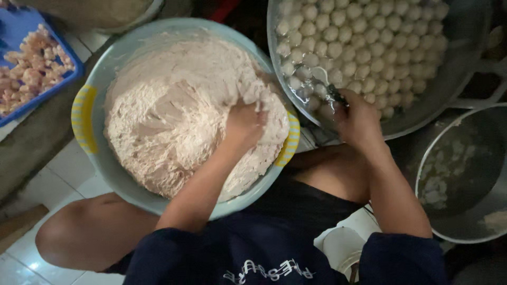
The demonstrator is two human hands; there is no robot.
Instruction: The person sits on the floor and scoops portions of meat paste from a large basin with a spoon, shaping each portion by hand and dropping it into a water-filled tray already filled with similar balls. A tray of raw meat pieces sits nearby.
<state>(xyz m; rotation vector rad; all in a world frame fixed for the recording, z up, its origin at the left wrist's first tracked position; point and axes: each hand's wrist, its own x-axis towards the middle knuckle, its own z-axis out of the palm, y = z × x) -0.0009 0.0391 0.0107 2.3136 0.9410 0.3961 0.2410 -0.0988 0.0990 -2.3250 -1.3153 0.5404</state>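
Left hand (244, 122): centre of frame, fingers dug into the paste (174, 121) and curled around a clump of it; fingertips buried, so only the knuckles and back of the hand show. Grip reads as clenched on paste.

Right hand (356, 119): right of centre, at the lower rim of the metal pan (465, 68). It is closed on a dark spoon (334, 95), only partly visible; the spoon tip points up and left toward the balls.

Key relation: the two hands sit side by side at about the same height, near but not touching. The paste lies directly under and to the left of the left hand; the pan lies above and to the right of the right hand. The left hand is the nearer one to the paste, the right the nearer one to the pan.

Paste: pale pinkish-beige, thick, streaked with drag marks, heaped in a round grey-blue basin (92, 174) with yellow striped handles, filling left-centre of frame.

Balls (364, 47): small, pale, round, many, packed close together in liquid in the pan, upper right.

Outward: blue tray (16, 26) with pinkish chunks, upper left; a second metal pot (470, 221), lower right, holding a few pale pieces; white tiled floor (63, 174), lower left.
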